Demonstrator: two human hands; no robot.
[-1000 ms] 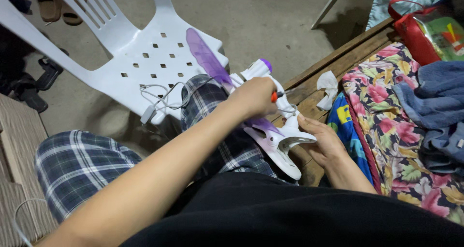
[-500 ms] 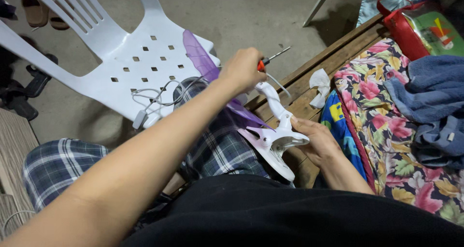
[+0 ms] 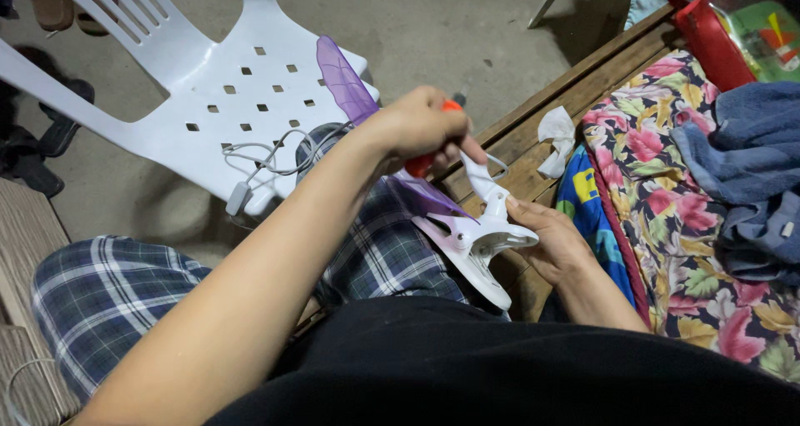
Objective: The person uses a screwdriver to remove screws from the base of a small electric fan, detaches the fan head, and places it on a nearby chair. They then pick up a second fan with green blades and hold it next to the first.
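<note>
Now the left hand (image 3: 417, 130) is closed around an orange-handled screwdriver (image 3: 429, 155), at about 11 o'clock from the white and purple plastic toy (image 3: 475, 234) on the lap. To work well, I think the tip should sit straight in the screw. The right hand (image 3: 554, 247), fingers curled, grips the toy from 3 o'clock.

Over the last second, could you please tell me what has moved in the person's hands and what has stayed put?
The left hand, gripping the orange-handled screwdriver, lifted it off the white and purple plastic clip fan, tip raised, then brought it back down. The right hand has kept steadying the fan's clamp throughout. The white plastic chair and floral cloth have not shifted.
</note>
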